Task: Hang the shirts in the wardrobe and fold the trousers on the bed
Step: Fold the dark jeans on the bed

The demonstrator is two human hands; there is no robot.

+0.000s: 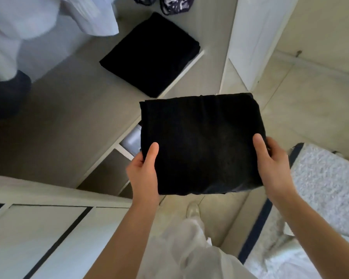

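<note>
1. currently, both hands hold a folded black pair of trousers [201, 143] out in front of the body, flat and roughly level, above the floor beside the open wardrobe.
2. left hand [143, 174] grips the near left edge of the bundle: thumb on top of the cloth, the other fingers tucked underneath and out of sight.
3. right hand [272, 168] grips the near right edge the same way, thumb lying on top, fingers wrapped under the fold.
4. second folded black garment [149, 55] lies flat on the wardrobe shelf [69, 117], near the shelf's front edge, well apart from the held bundle.
5. white shirts [38, 21] hang at upper left over the shelf; a darker garment [6, 93] hangs below them, blurred.
6. two dark patterned items [176, 4] sit at the back of the shelf, cut off by the top of the frame; cannot tell what they are.
7. white wardrobe door [256, 37] stands open at upper right.
8. lower compartments [107, 174] of the wardrobe show under the shelf; one holds a pale box-like thing [132, 139], partly hidden by the trousers.
9. textured white bedspread with a dark border [326, 186] shows at the right edge, beside the right forearm.
10. person's pale trouser leg and light shoe [192, 210] stand on the tiled floor [310, 97] directly below the bundle.
</note>
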